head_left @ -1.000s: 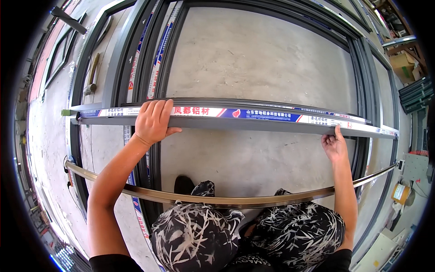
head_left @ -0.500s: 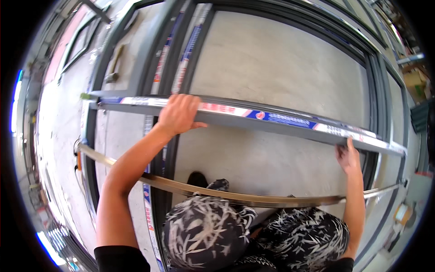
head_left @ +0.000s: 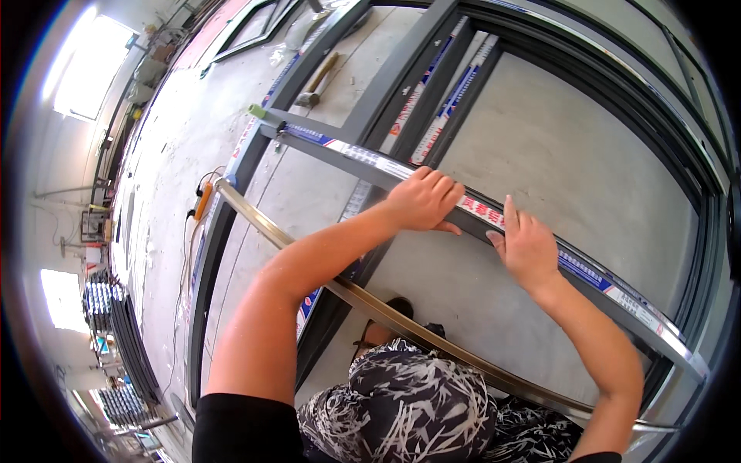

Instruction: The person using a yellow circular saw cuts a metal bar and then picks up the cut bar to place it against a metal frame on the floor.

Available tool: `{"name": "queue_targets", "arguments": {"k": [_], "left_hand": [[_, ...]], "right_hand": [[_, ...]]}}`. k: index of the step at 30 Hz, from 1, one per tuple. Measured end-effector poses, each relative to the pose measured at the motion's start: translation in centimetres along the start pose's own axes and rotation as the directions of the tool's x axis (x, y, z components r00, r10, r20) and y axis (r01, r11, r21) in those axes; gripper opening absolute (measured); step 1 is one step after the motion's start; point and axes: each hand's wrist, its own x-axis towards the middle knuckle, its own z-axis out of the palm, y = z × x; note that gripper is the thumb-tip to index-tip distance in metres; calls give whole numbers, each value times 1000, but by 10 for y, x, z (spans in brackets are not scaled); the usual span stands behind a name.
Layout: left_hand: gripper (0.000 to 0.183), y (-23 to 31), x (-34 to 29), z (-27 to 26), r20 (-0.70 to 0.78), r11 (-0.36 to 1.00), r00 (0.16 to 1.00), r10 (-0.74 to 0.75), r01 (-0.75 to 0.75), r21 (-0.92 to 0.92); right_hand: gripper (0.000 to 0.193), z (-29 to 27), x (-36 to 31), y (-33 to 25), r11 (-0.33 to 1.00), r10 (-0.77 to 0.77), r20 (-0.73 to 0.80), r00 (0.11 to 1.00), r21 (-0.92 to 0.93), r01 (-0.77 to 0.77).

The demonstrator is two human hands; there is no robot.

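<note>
The grey crossbar (head_left: 478,223) spans the dark-grey frame (head_left: 207,293) and appears to reach both of its sides, so it looks placed, with printed film (head_left: 588,272) still along it; whether its ends are fastened, and so how much is left, cannot be told. The left hand's (head_left: 424,199) grip holds the crossbar, fingers over the top, while the right hand's (head_left: 529,245) grip is wide, forefinger and thumb apart, contact unclear. Nearer the person, a gold-coloured bar (head_left: 370,305) crosses too, in neither hand.
</note>
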Motion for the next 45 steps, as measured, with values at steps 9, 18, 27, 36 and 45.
{"name": "queue_targets", "arguments": {"k": [9,18,27,36,45], "left_hand": [[65,-4,-5,0,-30,999,1000,-7,6,-39],[71,-102,-95,-45,53,995,994,-93,94,-17],[44,-192,-142,-63,-48,953,955,-293,296,70],[21,-205,-151,-50,-55,948,951,-304,297,-114],[21,-200,-148,-53,-63,931,935,-348,337,-139]], "right_hand": [[79,32,12,-22,982,-92,-207,974,-178,55],[72,33,8,-21,975,-56,-99,994,-221,32],[77,34,8,-23,951,-71,-73,995,-305,46],[79,30,12,-24,949,-80,-75,994,-310,53],[77,30,18,-27,944,-110,-103,989,-323,71]]}}
